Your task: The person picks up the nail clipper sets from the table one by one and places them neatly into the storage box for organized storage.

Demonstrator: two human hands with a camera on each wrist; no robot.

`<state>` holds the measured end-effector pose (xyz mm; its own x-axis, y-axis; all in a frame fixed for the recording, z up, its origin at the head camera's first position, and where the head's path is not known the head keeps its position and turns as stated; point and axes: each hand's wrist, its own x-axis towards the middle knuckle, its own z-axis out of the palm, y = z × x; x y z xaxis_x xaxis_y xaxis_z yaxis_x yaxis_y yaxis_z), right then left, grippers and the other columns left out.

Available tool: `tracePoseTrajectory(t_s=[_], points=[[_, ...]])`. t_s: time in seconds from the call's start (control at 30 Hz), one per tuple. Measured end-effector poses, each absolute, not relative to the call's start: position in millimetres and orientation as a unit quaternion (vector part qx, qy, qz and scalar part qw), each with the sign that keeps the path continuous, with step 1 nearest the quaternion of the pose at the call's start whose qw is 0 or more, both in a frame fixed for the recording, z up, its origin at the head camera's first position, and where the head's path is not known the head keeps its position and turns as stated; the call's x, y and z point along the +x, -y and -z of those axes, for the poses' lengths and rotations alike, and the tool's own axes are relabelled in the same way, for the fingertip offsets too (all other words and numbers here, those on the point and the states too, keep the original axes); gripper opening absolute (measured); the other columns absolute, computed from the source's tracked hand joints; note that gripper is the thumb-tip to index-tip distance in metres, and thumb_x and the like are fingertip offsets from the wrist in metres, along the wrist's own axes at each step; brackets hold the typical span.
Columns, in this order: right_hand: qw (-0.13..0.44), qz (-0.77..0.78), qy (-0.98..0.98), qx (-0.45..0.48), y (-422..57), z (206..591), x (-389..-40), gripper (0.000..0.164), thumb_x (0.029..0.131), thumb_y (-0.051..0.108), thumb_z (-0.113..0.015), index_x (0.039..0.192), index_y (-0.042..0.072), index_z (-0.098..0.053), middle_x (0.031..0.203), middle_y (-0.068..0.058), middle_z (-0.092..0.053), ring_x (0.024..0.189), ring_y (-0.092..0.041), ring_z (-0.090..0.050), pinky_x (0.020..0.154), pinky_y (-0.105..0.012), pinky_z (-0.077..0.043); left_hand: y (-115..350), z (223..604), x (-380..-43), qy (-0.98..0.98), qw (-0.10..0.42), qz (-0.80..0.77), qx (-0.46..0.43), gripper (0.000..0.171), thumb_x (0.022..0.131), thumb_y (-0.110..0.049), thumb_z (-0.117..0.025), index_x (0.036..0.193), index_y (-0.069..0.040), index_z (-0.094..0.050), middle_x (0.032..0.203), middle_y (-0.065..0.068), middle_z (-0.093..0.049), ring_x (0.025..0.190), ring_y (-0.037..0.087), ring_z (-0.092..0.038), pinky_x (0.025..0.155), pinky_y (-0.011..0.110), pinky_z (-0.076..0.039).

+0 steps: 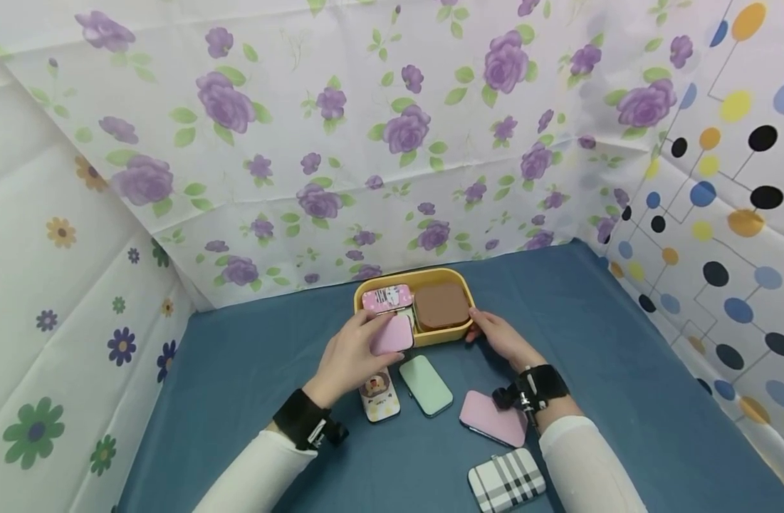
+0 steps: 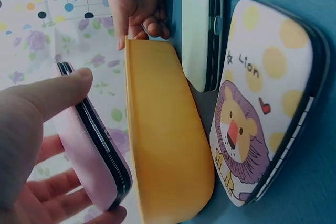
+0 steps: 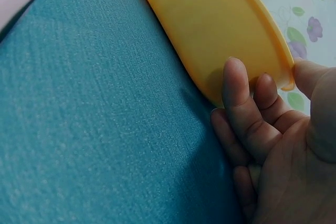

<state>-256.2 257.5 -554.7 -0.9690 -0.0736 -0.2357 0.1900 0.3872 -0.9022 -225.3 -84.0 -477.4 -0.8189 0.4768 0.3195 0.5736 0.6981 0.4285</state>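
My left hand (image 1: 348, 360) holds a small pink clasp case (image 1: 394, 335) over the front left of a yellow bin (image 1: 444, 336). In the left wrist view the thumb lies along one edge of the pink case (image 2: 86, 156) and the fingers are at its other side. My right hand (image 1: 499, 335) grips the bin's right end, with the thumb at the rim and fingertips against the outer wall (image 3: 215, 24). Inside the bin are a brown case (image 1: 441, 306) at the right and a pink cartoon-print case (image 1: 387, 298) at the back left. A pale case is partly hidden beneath the held one.
In front of the bin, on the blue cloth (image 1: 251, 377), lie a lion-print case (image 1: 380, 399), a mint green case (image 1: 426, 385), another pink case (image 1: 490, 419) under the right wrist, and a plaid case (image 1: 507, 481). Flower-print sheets (image 1: 340, 142) rise behind the table.
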Motion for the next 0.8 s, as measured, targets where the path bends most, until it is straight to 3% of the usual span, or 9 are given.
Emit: tracePoseTrajectory(t_s=[0.33,0.8], points=[[0.117,0.559,-0.82,0.036,-258,555,-256,0.068,0.11,0.068,-0.038,0.115,0.006,-0.065,0.099,-0.006,-0.073,0.13,-0.031,-0.054,0.117,-0.054,-0.029,75,484,-241,0.932,0.084,0.258,-0.24,0.075,0.086,-0.042,-0.092,0.15,-0.015,-0.065,0.122,0.009,-0.063,0.097,0.022,-0.059,0.071,0.034,-0.054],[0.119,0.56,-0.819,0.036,-258,555,-256,0.067,0.11,0.067,-0.038,0.114,0.006,-0.065,0.1,-0.007,-0.073,0.13,-0.031,-0.053,0.116,-0.055,-0.028,58,481,-254,0.944,0.104,0.234,-0.206,0.074,0.088,-0.041,-0.091,0.15,-0.011,-0.064,0.132,0.016,-0.061,0.109,0.031,-0.062,0.083,0.048,-0.056]])
